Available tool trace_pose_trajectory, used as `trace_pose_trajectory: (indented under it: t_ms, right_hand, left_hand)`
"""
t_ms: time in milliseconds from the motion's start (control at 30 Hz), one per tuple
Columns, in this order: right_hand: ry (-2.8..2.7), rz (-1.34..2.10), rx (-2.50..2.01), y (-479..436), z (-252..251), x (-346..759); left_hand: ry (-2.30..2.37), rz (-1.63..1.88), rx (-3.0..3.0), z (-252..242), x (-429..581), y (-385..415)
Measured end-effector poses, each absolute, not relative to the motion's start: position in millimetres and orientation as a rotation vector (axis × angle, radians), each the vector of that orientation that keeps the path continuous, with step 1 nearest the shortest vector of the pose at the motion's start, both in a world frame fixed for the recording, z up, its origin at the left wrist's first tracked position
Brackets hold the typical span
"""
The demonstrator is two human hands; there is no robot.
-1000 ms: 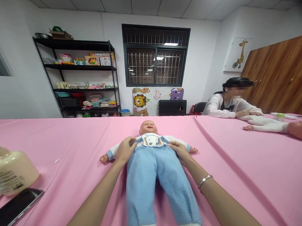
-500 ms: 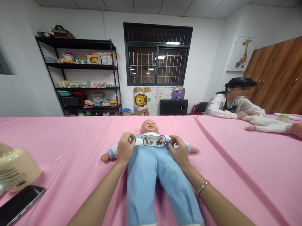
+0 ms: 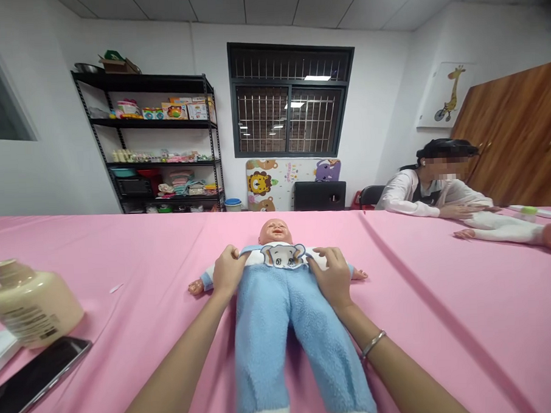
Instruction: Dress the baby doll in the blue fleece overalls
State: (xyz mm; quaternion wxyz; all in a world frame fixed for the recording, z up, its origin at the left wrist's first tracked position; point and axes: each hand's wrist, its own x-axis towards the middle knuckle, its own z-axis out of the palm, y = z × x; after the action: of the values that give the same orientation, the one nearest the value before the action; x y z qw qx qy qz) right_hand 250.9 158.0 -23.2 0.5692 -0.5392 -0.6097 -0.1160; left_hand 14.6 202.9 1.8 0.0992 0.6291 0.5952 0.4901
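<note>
A baby doll lies on its back before me, head away from me and arms spread. It wears a fleece romper with light blue legs, a white chest and an elephant face on the front. At the left side of the chest, my left hand is closed on the romper's edge, thumb and fingers pinching the cloth. My right hand pinches the romper's cloth on the other side, beside the elephant's ear. Just what lies between the right fingertips is partly hidden.
On the pink tablecloth at left stand a cream pump bottle and a dark phone. Across the table to the right, a person sits by another doll. Behind are a black shelf rack and a wooden cabinet.
My left hand has slid slightly outward and down along the romper's side, its fingers curled tighter. The right hand stays at the chest. The co-worker's hands have shifted, and the view has moved a little.
</note>
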Motion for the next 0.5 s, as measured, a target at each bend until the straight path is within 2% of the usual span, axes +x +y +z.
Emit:
trace_pose_trajectory:
  t_ms: [167,333,500]
  right_hand:
    - [-1.332,0.074,-1.45,172.4,-40.8,266.9]
    - [-1.328,0.405,-1.546,182.7,-59.0,280.2]
    - [-1.224,0.389,-1.497,183.3,-56.8,281.4]
  left_hand:
    - [1.903,1.212,1.944,-0.5,2.5,206.9]
    - [1.789,1.205,2.129,7.1,13.8,195.1]
    - [1.548,1.198,2.373,1.4,40.5,182.2]
